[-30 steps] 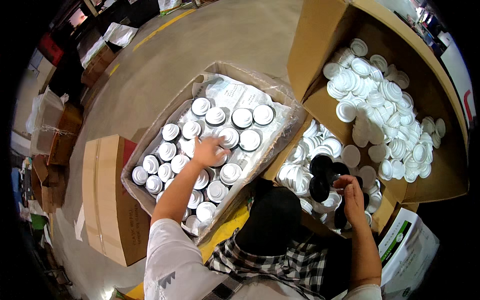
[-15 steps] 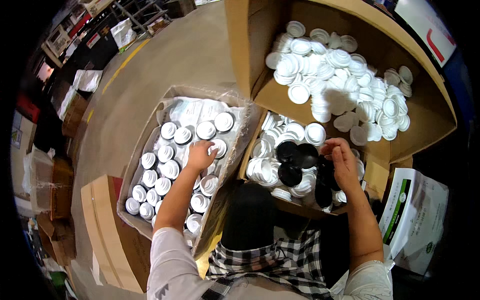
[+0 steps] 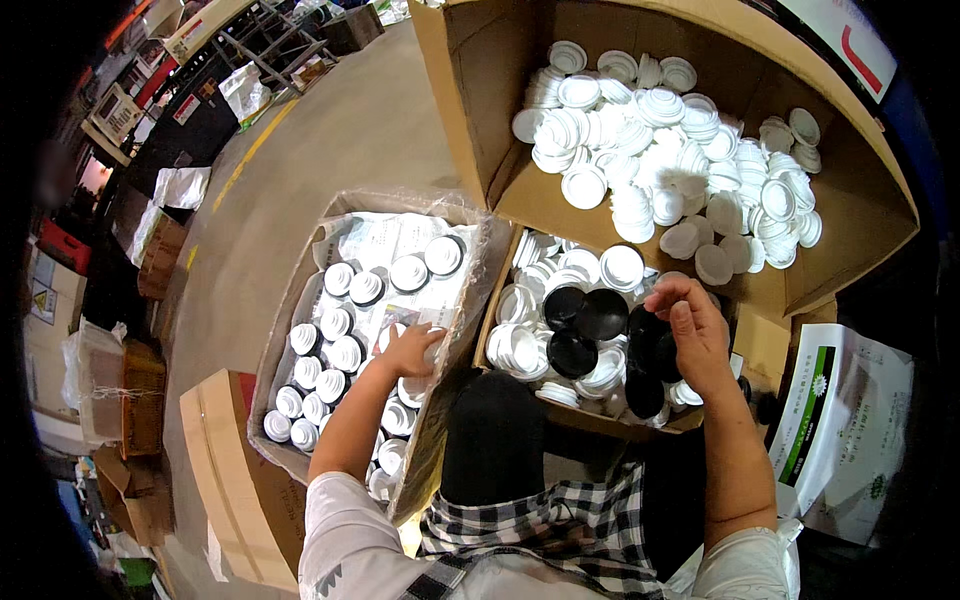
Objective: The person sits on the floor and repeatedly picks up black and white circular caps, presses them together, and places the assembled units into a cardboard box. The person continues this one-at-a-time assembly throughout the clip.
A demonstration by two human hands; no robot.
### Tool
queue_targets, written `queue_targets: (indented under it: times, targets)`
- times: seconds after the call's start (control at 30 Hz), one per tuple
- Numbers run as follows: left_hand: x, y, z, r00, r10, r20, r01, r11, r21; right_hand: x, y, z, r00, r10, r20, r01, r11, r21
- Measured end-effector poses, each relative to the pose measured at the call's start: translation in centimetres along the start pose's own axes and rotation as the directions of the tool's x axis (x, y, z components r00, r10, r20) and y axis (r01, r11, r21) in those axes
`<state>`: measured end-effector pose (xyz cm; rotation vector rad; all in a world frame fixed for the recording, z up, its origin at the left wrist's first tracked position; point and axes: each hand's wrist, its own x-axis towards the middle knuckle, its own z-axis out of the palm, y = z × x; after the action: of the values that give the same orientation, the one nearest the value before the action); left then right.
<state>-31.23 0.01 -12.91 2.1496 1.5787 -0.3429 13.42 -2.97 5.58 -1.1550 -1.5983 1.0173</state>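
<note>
My left hand [image 3: 408, 352] reaches into the plastic-lined carton [image 3: 462, 212] on the left, its fingers spread over white stepped discs. One of them, a white disc [image 3: 391, 337], shows beside the fingers. Other white discs [image 3: 408, 272] there sit on black round bases, spaced out on printed paper. My right hand [image 3: 692, 325] hovers at the right of the lower box, fingers loosely curved and thumb apart, with nothing visible in them. Close by it lie black round caps [image 3: 647, 345]. More black caps [image 3: 602, 314] rest on loose white discs [image 3: 517, 343] in that box.
A large open carton [image 3: 470, 120] holds a heap of white discs [image 3: 640, 140] behind the lower box. A closed cardboard box [image 3: 235, 470] stands left of the lined carton. At the right is a white-and-green printed box [image 3: 845, 430]. Floor [image 3: 330, 130] with a yellow line lies beyond.
My left hand has come nearer to me within the lined carton, and its fingers have spread. My right hand stays by the black caps. The whole view has shifted slightly.
</note>
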Motion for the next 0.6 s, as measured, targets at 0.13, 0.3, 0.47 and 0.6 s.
queue_targets:
  times: [0.13, 0.3, 0.47, 0.6]
  targets:
    - [3.2, -2.2, -1.6, 0.932, -0.097, -0.349, -0.026, 0.943, -0.333, 0.2, -0.3, 0.1, 0.997, -0.034, -0.069, 0.038, 0.998, 0.056]
    - [11.3, -2.2, -5.7, 0.767, -0.259, -0.587, 0.156, 0.963, -0.22, 0.5, 0.3, 0.0, 0.993, -0.021, -0.117, 0.027, 0.998, 0.056]
    - [15.2, -1.3, -6.9, 0.852, -0.474, -0.223, 0.458, 0.881, -0.123, 1.8, 2.2, -2.8, 0.958, -0.043, -0.283, 0.051, 0.998, 0.022]
    - [15.4, -3.2, -6.0, 0.886, -0.421, -0.193, 0.381, 0.9, -0.212, 3.8, 5.0, -7.5, 0.885, 0.188, -0.426, -0.19, 0.981, 0.04]
